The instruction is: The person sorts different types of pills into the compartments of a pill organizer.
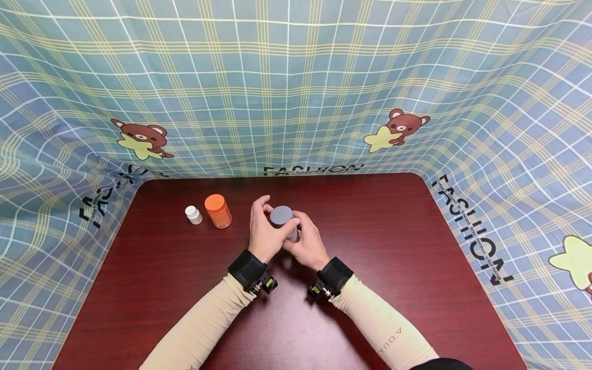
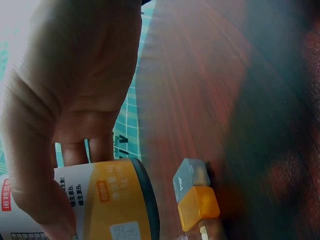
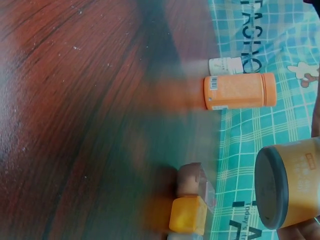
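Note:
My left hand point(image 1: 265, 231) grips a supplement bottle point(image 1: 281, 216), thumb across its label and fingers round the far side. My right hand point(image 1: 309, 244) holds the same bottle from the right with curled finger and thumb. A grey end faces up in the head view. Both wrist views show the white-and-orange label point(image 2: 107, 200) and a dark grey end point(image 3: 270, 187) pointing down toward the tabletop. Close by is a small pill organizer point(image 2: 198, 207) with grey, orange and clear compartments; in the head view the hands and bottle hide it.
To the left stand an orange bottle point(image 1: 218, 211) with an orange lid and a small white bottle point(image 1: 193, 215) beside it. The dark red wooden table point(image 1: 388, 231) has rounded far corners. A plaid curtain point(image 1: 277, 103) surrounds it at the back and sides.

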`<act>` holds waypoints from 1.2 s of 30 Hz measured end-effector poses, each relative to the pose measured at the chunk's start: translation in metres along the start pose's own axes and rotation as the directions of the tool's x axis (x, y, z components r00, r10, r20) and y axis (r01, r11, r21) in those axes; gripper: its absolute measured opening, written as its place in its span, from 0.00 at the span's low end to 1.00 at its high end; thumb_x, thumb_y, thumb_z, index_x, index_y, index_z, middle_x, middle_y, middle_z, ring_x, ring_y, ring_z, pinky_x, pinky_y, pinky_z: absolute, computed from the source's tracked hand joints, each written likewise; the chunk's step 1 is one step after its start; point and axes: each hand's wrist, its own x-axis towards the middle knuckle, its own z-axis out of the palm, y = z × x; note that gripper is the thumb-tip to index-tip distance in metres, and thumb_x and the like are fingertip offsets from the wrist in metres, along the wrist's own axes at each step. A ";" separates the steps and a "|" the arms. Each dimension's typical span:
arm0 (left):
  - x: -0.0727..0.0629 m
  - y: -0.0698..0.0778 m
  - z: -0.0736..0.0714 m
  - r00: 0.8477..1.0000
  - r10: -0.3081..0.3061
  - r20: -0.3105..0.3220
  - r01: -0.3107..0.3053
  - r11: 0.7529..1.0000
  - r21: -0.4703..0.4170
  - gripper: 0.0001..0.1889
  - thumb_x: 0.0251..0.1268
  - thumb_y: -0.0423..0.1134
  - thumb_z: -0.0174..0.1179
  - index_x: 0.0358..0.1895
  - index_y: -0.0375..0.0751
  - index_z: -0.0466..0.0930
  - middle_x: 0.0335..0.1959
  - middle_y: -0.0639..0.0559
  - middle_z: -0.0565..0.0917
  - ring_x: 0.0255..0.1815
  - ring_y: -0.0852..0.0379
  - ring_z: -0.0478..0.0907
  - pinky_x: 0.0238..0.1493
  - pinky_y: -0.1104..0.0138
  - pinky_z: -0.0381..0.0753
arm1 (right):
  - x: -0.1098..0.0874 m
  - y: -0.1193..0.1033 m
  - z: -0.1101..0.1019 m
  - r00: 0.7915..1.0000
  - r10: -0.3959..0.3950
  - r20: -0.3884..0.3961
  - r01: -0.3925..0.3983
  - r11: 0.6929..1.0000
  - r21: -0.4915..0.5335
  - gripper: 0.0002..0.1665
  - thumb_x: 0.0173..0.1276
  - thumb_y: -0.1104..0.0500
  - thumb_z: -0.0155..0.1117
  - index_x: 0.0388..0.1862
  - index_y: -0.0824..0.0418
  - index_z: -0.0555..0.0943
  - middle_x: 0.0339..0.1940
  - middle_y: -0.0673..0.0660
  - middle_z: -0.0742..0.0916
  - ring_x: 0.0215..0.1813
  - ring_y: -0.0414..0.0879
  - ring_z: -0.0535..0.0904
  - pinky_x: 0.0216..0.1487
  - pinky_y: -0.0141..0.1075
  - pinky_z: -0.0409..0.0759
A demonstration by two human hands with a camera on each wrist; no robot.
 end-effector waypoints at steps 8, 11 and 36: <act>0.001 -0.001 -0.003 0.991 0.076 0.108 -0.047 0.968 -0.247 0.35 0.51 0.27 0.65 0.64 0.38 0.60 0.53 0.44 0.79 0.53 0.50 0.73 0.50 0.59 0.69 | 0.000 0.000 0.000 1.000 0.003 -0.003 -0.003 0.999 0.045 0.37 0.49 0.60 0.75 0.59 0.59 0.71 0.52 0.53 0.80 0.50 0.44 0.78 0.49 0.41 0.79; 0.001 -0.001 -0.002 0.989 0.091 0.117 -0.061 0.970 -0.234 0.37 0.52 0.29 0.66 0.66 0.37 0.58 0.57 0.42 0.76 0.57 0.47 0.71 0.53 0.57 0.70 | -0.001 0.000 0.000 1.000 0.002 -0.003 -0.002 0.999 0.042 0.37 0.49 0.60 0.75 0.59 0.59 0.71 0.52 0.54 0.80 0.51 0.44 0.77 0.51 0.43 0.78; -0.004 0.004 -0.010 0.986 -0.026 0.163 0.067 0.964 -0.257 0.42 0.47 0.27 0.72 0.65 0.27 0.58 0.53 0.34 0.78 0.52 0.41 0.76 0.57 0.50 0.71 | -0.005 0.003 0.001 1.000 0.018 0.010 -0.018 0.999 0.026 0.36 0.48 0.59 0.75 0.58 0.59 0.72 0.46 0.55 0.84 0.45 0.44 0.81 0.45 0.36 0.81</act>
